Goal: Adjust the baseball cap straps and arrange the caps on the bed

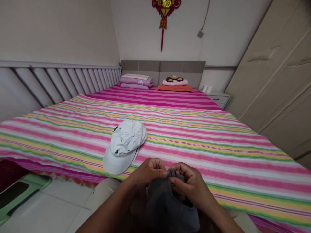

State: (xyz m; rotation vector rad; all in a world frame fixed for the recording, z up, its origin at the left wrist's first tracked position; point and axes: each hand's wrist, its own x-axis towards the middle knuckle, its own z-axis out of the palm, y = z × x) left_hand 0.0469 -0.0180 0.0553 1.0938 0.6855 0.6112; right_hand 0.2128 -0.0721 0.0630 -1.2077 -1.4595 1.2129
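Note:
A dark grey cap (pixel 167 204) is held low in front of me, near the bed's front edge. My left hand (pixel 152 171) pinches its strap from the left, fingers closed. On the other side, my right hand (pixel 186 181) is closed on the same strap, by what looks like a buckle. The two hands nearly touch. A white cap (pixel 127 139) with a small dark logo lies on the striped bedsheet (pixel 206 139), just beyond my left hand, its brim toward the front left.
Folded purple bedding (pixel 136 81) and an orange pillow (pixel 173 88) with a pink item on it rest by the headboard (pixel 145 67). A green stool (pixel 31 184) stands at the lower left. A white nightstand (pixel 218 97) is at the back right.

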